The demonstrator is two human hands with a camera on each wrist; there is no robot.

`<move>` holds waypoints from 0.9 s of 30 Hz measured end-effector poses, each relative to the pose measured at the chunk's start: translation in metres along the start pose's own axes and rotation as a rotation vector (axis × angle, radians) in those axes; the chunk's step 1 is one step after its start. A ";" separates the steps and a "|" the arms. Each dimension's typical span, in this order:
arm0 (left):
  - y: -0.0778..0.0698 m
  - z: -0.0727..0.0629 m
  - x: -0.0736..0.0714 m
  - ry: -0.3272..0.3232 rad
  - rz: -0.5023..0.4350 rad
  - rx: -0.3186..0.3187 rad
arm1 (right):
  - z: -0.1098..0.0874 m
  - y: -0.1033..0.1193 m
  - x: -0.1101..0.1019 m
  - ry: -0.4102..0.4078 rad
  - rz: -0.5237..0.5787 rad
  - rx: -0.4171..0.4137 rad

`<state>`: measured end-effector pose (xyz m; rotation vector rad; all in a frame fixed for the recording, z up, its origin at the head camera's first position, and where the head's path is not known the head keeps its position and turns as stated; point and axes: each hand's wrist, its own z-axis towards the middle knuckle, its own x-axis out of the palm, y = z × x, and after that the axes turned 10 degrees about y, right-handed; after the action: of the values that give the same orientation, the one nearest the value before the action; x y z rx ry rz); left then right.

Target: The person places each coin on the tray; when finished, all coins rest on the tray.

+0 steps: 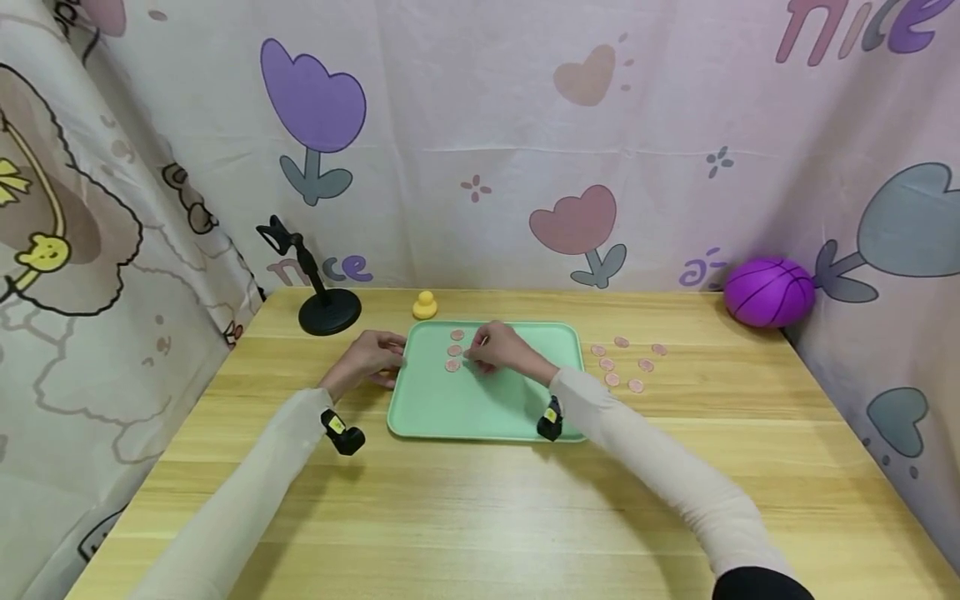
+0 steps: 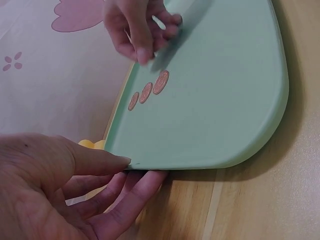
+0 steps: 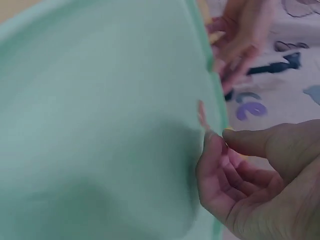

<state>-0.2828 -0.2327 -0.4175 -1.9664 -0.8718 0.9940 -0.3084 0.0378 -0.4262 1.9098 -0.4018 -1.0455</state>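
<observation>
A mint-green tray (image 1: 517, 421) lies on the table, with three copper-coloured coins (image 1: 454, 350) in a column near its left side. My left hand (image 1: 369, 358) grips the tray's left edge; in the left wrist view the thumb lies at the rim and the fingers reach underneath. Over the tray, just right of the coins, hovers my right hand (image 1: 498, 346). Its thumb and index fingertips come together in the right wrist view, the other fingers curled, and no coin shows between them. The coins (image 3: 201, 115) appear blurred close beyond those fingertips.
Several more coins (image 1: 607, 364) lie scattered on the wooden table (image 1: 480, 517) right of the tray. Behind the tray sits a yellow rubber duck (image 1: 425, 306). A black stand (image 1: 330, 311) is at the back left, a purple ball (image 1: 769, 292) at the back right, before a printed curtain (image 1: 450, 100).
</observation>
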 end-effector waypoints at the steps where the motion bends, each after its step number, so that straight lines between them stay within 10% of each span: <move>1: 0.000 0.000 0.000 0.000 -0.002 0.002 | -0.004 -0.001 -0.006 -0.002 -0.007 -0.001; 17: 0.001 0.001 0.001 0.005 -0.011 0.009 | -0.072 -0.060 -0.113 -0.182 -0.095 -0.028; 27: 0.002 0.000 0.000 0.018 -0.024 0.039 | -0.105 -0.105 -0.151 -0.290 -0.161 0.092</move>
<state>-0.2821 -0.2336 -0.4197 -1.9245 -0.8578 0.9709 -0.3277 0.2483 -0.4110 1.8991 -0.4720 -1.4406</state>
